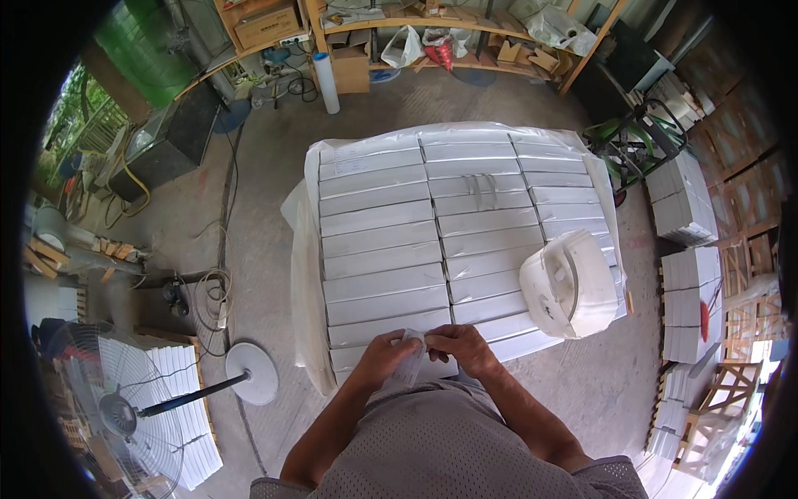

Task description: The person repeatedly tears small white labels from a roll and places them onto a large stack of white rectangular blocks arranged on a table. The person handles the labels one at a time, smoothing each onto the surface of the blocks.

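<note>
In front of my body, my left hand (384, 356) is closed on a small whitish, partly see-through packet (406, 368), which looks like a plastic bag. My right hand (464, 346) pinches at the packet's upper right edge with thumb and fingers; what lies between those fingertips is too small to make out. Both hands are over the near edge of a wide stack of long white boxes (378, 259) laid in three columns. On the stack to the right stands a white plastic tub (542, 291) with a handle-like band. Thin curved strips (480, 192) lie farther back on the boxes.
Clear plastic wrap (307, 274) hangs down the stack's left side. At the left a standing fan (118, 413) has a round base (252, 373) near cables. More white boxes (692, 308) line the right side. Wooden shelves (432, 22) and a blue-white roll (327, 83) stand behind.
</note>
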Available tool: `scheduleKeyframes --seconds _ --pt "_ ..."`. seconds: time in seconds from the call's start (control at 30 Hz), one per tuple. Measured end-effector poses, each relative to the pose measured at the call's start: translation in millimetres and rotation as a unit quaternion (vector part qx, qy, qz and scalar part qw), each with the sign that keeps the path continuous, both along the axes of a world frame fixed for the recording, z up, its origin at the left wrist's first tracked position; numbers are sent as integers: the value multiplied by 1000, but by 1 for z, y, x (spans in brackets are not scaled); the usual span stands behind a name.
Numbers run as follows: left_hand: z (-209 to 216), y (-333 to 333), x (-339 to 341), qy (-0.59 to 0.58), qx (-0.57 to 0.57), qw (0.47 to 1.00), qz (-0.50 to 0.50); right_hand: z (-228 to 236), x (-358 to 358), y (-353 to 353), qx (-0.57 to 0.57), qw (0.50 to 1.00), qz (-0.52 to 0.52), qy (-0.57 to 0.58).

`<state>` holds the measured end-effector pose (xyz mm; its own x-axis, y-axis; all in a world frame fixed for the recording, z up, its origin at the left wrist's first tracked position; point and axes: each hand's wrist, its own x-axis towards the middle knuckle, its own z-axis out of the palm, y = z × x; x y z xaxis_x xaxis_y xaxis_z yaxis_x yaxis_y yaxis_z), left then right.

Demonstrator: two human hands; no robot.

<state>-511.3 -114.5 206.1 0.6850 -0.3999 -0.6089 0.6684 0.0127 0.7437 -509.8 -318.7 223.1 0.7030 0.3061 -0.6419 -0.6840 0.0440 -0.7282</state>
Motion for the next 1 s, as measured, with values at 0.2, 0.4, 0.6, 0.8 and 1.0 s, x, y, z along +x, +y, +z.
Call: scheduleKeyframes --seconds 0.2,0.4,0.6,0.8,1.0 --pt "2 -2 4 -4 17 1000 9 4 3 2 -88 995 19 -33" --pt "2 -7 2 -161 170 971 -51 -17 -13 20 -297 917 -8 -268" --pt "15 -12 10 -40 113 993 -12 -17 -9 18 -232 938 -31 -256" --pt "13 0 12 19 -11 1000 9 -3 6 -2 55 998 -20 20" --pt "7 1 12 19 -8 1000 17 -6 9 -1 47 998 -15 27"
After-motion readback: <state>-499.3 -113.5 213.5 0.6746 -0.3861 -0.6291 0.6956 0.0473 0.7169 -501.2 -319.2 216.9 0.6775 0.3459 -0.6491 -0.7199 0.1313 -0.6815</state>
